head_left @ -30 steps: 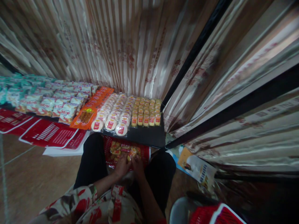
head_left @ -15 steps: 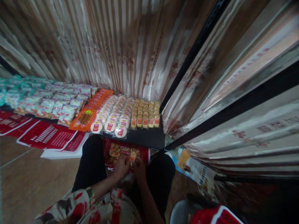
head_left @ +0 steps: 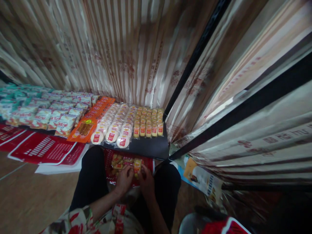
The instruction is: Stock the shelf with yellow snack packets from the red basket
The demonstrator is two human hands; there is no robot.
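Note:
My left hand [head_left: 124,179] and my right hand [head_left: 146,179] meet low in the middle, over a red basket [head_left: 147,162] that sits between my knees. Together they grip a small yellow snack packet [head_left: 137,164] with a red label, held upright. Several more yellow packets [head_left: 117,161] lie in the basket just left of my hands. Above the basket a black shelf [head_left: 148,147] carries rows of matching yellow packets [head_left: 148,122] and round white cakes [head_left: 114,126].
Orange packs [head_left: 85,126] and white-and-green bags [head_left: 39,110] fill the shelf to the left. Flat red baskets [head_left: 46,149] lie on the brown floor. Striped foil curtains hang behind and at right. A printed carton [head_left: 202,178] lies at the right; another red basket [head_left: 226,227] shows at the bottom right.
The view has tilted down a little. My hands have raised one yellow packet upright out of the basket; they stay close together.

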